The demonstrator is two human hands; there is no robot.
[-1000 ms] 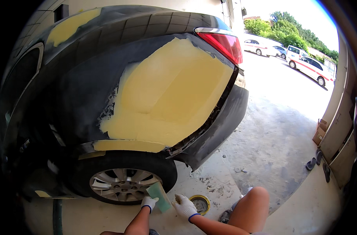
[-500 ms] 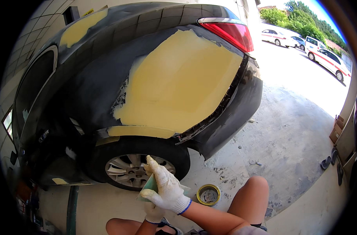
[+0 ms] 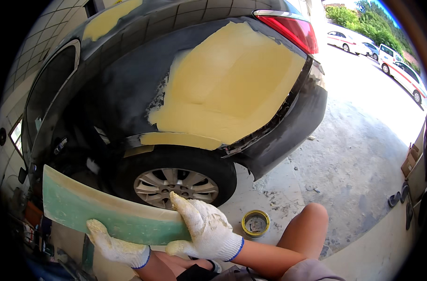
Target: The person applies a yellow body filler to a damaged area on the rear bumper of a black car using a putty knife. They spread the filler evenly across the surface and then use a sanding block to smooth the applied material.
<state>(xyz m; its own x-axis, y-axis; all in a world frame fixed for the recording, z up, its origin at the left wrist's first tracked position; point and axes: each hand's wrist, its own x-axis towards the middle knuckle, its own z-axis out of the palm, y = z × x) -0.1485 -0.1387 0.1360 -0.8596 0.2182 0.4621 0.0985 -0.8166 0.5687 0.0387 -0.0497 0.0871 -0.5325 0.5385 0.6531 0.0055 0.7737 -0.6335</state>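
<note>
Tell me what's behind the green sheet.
Past the upper edge of the green sheet show the black tyre and most of its silver rim. The tyre's lower left part is covered; whatever else lies directly behind cannot be seen.

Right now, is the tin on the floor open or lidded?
Open: the yellow-rimmed tin shows its interior, with no lid across the top.

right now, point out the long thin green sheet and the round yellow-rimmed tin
Long thin green sheet [image 3: 124, 211]: head view, middle of its face.
Round yellow-rimmed tin [image 3: 255, 212]: head view, far rim.
</note>
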